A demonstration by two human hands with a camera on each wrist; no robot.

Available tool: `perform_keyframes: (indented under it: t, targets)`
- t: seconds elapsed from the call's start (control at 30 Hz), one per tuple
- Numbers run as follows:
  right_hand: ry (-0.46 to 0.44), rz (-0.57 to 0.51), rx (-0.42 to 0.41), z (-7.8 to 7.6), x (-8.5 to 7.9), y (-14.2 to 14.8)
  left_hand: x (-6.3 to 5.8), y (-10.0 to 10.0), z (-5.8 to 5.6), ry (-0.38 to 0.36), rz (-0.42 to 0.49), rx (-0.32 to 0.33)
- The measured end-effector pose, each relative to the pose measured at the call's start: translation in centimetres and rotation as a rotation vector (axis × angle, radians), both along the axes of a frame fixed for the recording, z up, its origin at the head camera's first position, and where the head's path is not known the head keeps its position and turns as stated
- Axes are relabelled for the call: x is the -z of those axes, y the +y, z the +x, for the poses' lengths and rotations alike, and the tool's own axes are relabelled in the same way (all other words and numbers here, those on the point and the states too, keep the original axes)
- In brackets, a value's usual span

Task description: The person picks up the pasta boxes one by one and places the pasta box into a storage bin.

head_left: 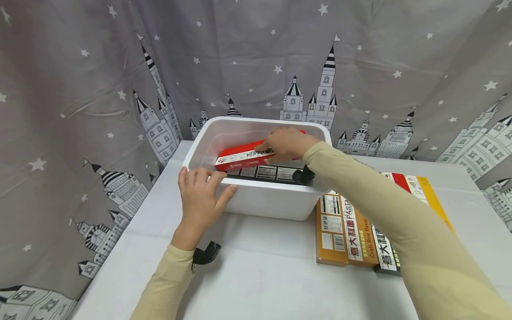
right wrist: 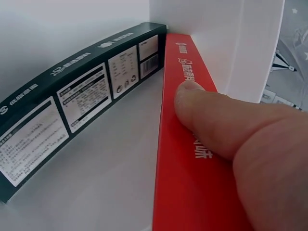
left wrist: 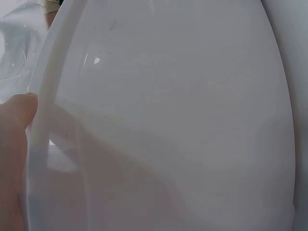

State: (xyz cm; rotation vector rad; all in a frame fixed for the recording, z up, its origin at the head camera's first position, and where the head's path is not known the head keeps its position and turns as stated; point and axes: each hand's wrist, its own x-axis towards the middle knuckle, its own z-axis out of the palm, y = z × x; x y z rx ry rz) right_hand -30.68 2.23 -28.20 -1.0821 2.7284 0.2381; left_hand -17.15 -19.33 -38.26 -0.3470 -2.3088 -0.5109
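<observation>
A white plastic bin (head_left: pixel 266 200) stands on the table. My left hand (head_left: pixel 202 195) grips its rim at the near left corner; in the left wrist view the thumb (left wrist: pixel 19 108) lies at the rim. Inside the bin, my right hand (head_left: pixel 286 143) holds a red pasta box (head_left: pixel 240 155) from above. The right wrist view shows the thumb (right wrist: pixel 207 113) pressed along the red side of that box. A dark pasta box (right wrist: pixel 86 86) with white label panels stands along the bin's near wall, apart from the red one along most of its length.
To the right of the bin, orange pasta boxes (head_left: pixel 332 231), a black one (head_left: pixel 386 253), a red one (head_left: pixel 401 181) and a yellow one (head_left: pixel 434 195) lie side by side, partly behind my right sleeve. A grey castle-print curtain (head_left: pixel 256 58) hangs behind the white table (head_left: pixel 272 271).
</observation>
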Motion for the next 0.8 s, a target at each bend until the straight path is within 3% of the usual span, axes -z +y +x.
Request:
perform_keyframes:
  t: [0.37, 0.8]
  targets:
    - [-0.071, -0.070, 0.028, -0.7, 1.6, 1.0, 0.1, 0.0, -0.1, -0.012, 0.001, -0.001]
    - [-0.149, -0.121, 0.058, -1.3, 2.4, 1.5, 0.1, 0.1, -0.1, -0.004, 0.004, -0.001]
